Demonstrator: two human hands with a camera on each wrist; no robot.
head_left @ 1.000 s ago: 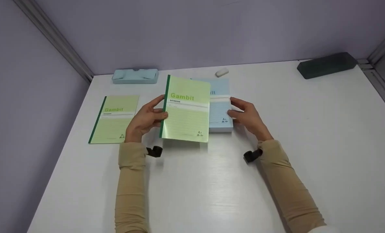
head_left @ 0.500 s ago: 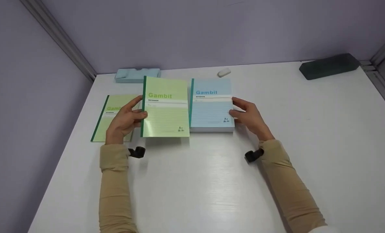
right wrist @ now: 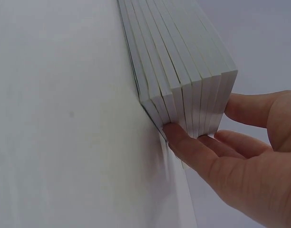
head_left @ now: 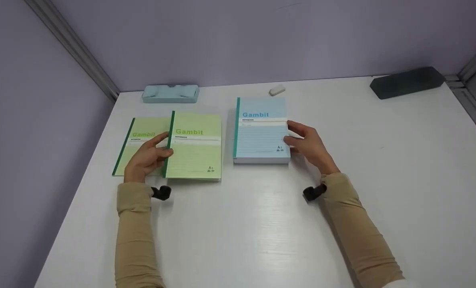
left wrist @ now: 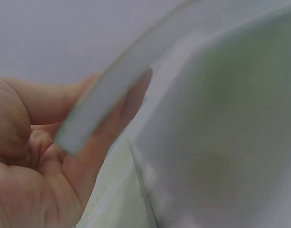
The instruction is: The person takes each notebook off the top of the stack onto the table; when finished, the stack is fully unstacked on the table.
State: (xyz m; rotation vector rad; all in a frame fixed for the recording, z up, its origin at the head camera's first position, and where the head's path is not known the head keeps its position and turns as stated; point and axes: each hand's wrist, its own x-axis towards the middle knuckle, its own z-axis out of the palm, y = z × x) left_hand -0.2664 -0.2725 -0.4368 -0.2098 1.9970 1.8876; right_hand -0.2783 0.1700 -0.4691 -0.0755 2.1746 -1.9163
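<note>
My left hand (head_left: 145,158) pinches a green notebook (head_left: 193,156) by its dark green spine, thumb on the cover. The notebook overlaps a second green notebook (head_left: 121,158) lying at the left; its lower right edge looks doubled. Up close in the left wrist view, the held notebook's pale edge (left wrist: 112,90) runs curved between thumb and fingers. My right hand (head_left: 310,146) rests against the right side of a thick stack of blue notebooks (head_left: 262,140). In the right wrist view its fingertips touch the stack's page edges (right wrist: 183,95), with the thumb at the uppermost notebook.
A light blue case (head_left: 169,94) stands at the back left of the white table (head_left: 238,236). Behind the blue stack lies a small whitish eraser-like block (head_left: 277,90). A dark green long case (head_left: 408,82) sits in the back right corner, near the wall.
My left hand has carried the green notebook leftward off the blue stack, then nearer and lower, beside and partly over the other green notebook. The right hand has stayed at the blue stack.
</note>
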